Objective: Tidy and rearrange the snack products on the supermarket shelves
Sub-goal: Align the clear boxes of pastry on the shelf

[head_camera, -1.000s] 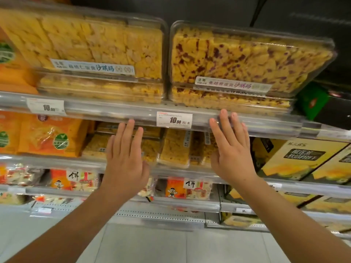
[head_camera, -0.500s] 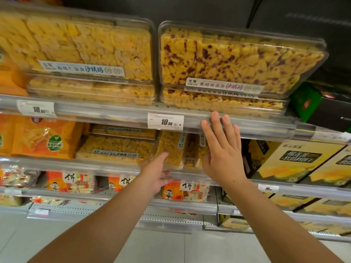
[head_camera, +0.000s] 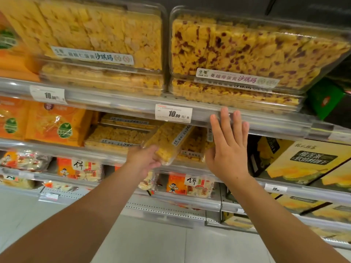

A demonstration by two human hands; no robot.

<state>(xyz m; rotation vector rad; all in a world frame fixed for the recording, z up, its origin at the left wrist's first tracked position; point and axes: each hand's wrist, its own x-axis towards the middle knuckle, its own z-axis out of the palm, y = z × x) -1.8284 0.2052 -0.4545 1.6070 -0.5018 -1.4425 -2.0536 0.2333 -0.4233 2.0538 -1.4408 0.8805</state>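
On the second shelf, my left hand (head_camera: 146, 160) grips the lower corner of a clear plastic box of yellow sachima (head_camera: 169, 141), which leans tilted between a flat stack of the same boxes (head_camera: 115, 137) and more boxes (head_camera: 193, 147) to its right. My right hand (head_camera: 228, 147) is held up flat with straight fingers in front of those boxes, its fingertips at the front rail of the top shelf (head_camera: 133, 105). Whether they touch the rail I cannot tell. On the top shelf sit stacked plain sachima boxes (head_camera: 102, 38) and cranberry ones (head_camera: 247, 50).
Orange snack bags (head_camera: 53, 124) fill the second shelf's left part, and yellow cartons (head_camera: 300, 162) stand at the right. Rice-cracker packs (head_camera: 190, 185) lie on the third shelf. A price tag (head_camera: 173, 113) hangs on the top rail. Grey floor lies below.
My left hand dropped from the top shelf rail to the second shelf and took hold of the tilted box. My right hand stayed raised near the rail.
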